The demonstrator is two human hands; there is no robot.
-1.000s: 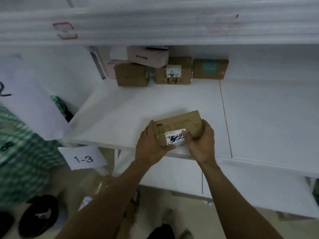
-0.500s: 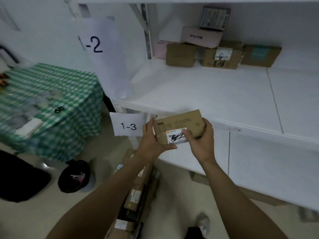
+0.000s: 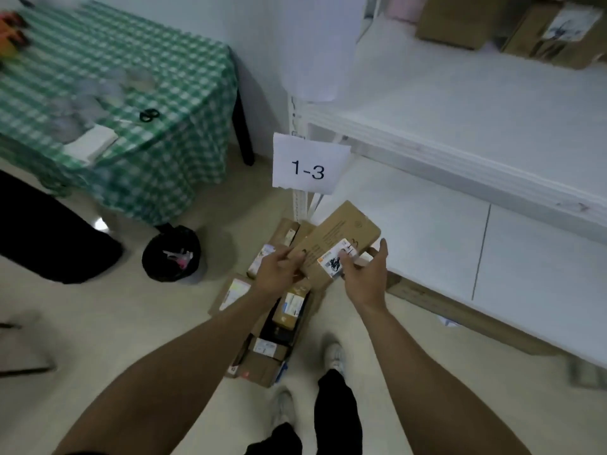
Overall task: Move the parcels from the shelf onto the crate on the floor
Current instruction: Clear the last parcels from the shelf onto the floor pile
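- Far to the left of the left hand stands a table [image 3: 131,77] under a green checked cloth. Closer to that hand and a little lower, a black bin [image 3: 170,254] sits on the floor. Neither belongs to the task
- The left hand [image 3: 279,270] grips the near left end of the parcel [image 3: 341,238], thumb on top and fingers curled beneath. We judge that this hand alone bears the load, so it can steer the parcel downward
- The parcel hangs in the air between the two hands. It is tilted, with its far end raised toward the "1-3" sign [image 3: 310,165] and its printed label facing up beside the right hand
- Directly beneath both hands lie the floor parcels [image 3: 289,310], packed in a row. We cannot make out the crate under them. We judge the parcel is held here because this row is its destination
- The right hand [image 3: 364,277] is released, with fingers spread and thumb lifted clear. One fingertip appears to touch the label. We judge it steadies rather than carries
- Above and to the right of the right hand runs the shelf [image 3: 460,126]. At its back sit the shelf parcels [image 3: 542,27], not yet moved
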